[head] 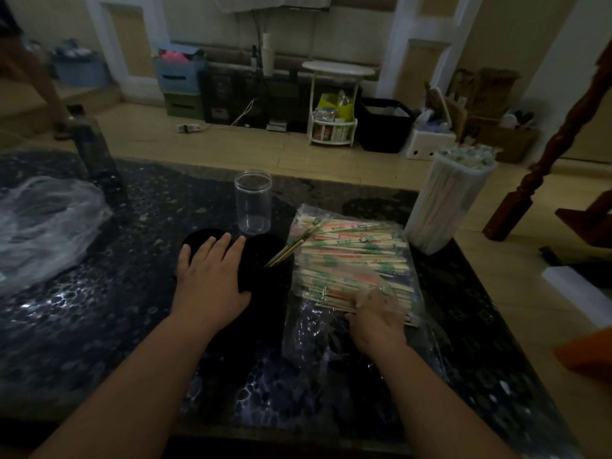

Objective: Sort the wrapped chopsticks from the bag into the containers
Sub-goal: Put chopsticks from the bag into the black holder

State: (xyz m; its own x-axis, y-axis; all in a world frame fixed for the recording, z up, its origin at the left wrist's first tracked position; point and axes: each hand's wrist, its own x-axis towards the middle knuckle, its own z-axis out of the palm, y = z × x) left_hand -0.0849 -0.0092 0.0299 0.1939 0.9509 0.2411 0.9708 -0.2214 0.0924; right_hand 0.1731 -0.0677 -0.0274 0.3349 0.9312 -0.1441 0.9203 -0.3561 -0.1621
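Observation:
A clear plastic bag (351, 260) full of wrapped chopsticks lies on the dark table to the right of centre. My right hand (374, 314) reaches into its near end, fingers curled round a few chopsticks. A black container (268, 260) stands to the left of the bag with a couple of chopsticks (286, 251) leaning out of it. My left hand (212, 276) lies flat with straight fingers against that container and a second black container (202, 235). A clear jar (253, 202) stands empty behind them. A tall white container (447, 202) packed with wrapped chopsticks stands at the right.
A crumpled clear plastic bag (43, 226) lies at the table's left. A dark bottle (92, 147) stands at the back left. A wooden post (556, 144) rises beyond the right edge. A person's leg (39, 81) shows at far left. Boxes line the far wall.

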